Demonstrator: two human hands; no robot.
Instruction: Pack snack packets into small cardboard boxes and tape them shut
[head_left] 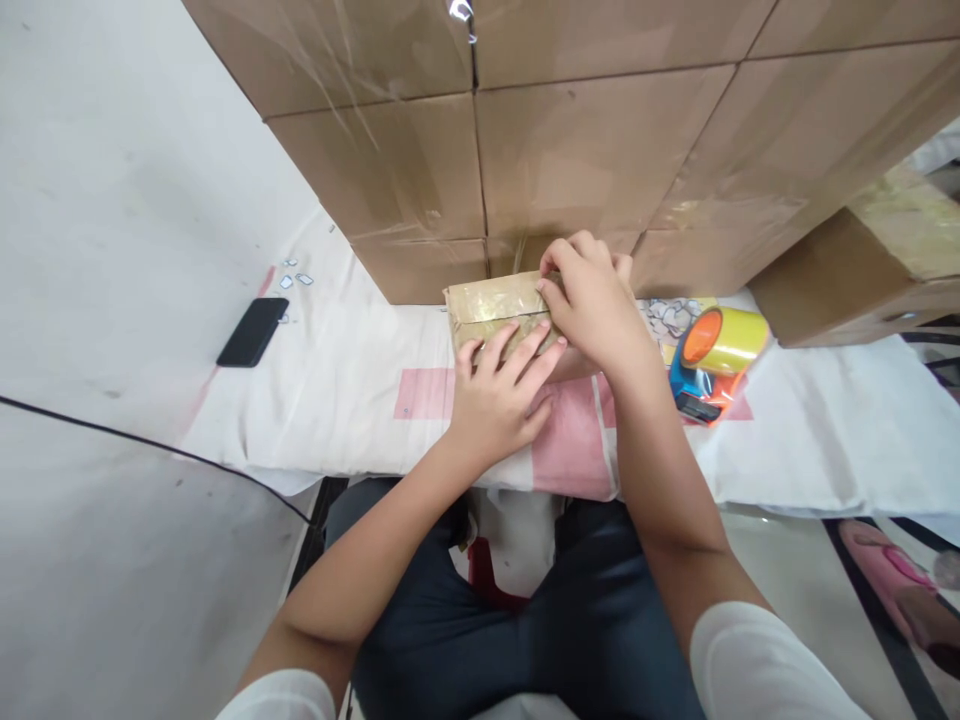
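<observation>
A small cardboard box [495, 299] with shiny clear tape across its top lies on the cloth-covered surface in front of me. My left hand [499, 395] rests on its near part, fingers spread flat over the taped top. At the box's right end is my right hand [589, 295], its thumb and index finger pinched together close to the tape. Whatever sits between those fingertips is too small to make out. To the right lies a tape dispenser [697, 390] in blue and orange, carrying a yellow tape roll [731, 340] with an orange core.
Stacked taped cartons [585, 150] rise directly behind the small box. Another carton [832, 280] stands at the right. A black phone [253, 332] and white scraps [295, 280] lie at the left by the wall [112, 250]. More scraps [671, 318] lie near the dispenser.
</observation>
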